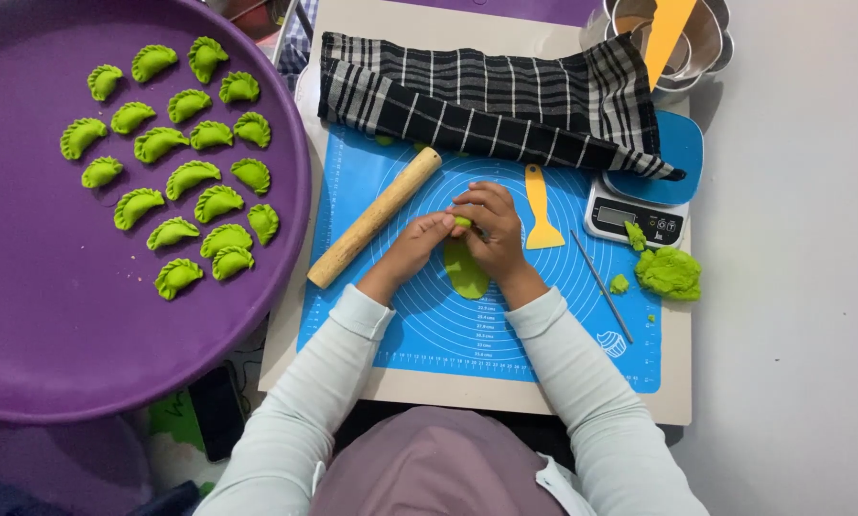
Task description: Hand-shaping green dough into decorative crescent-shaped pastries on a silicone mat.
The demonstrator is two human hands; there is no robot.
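Note:
A flat oval of green dough (465,271) lies on the blue silicone mat (419,325), its far end lifted between my fingers. My left hand (417,243) pinches that end from the left. My right hand (489,227) curls over it from the right, fingertips meeting the left hand's. A wooden rolling pin (375,218) lies diagonally just left of my left hand. An orange plastic scraper (541,210) lies right of my right hand.
A big purple round tray (27,315) at left carries several pleated green dumplings (190,177). A black-and-white checked cloth (486,100) covers the mat's far edge. A small scale (636,218), a green dough lump (669,272), a thin metal stick (601,285) and metal cutters (673,38) sit at right.

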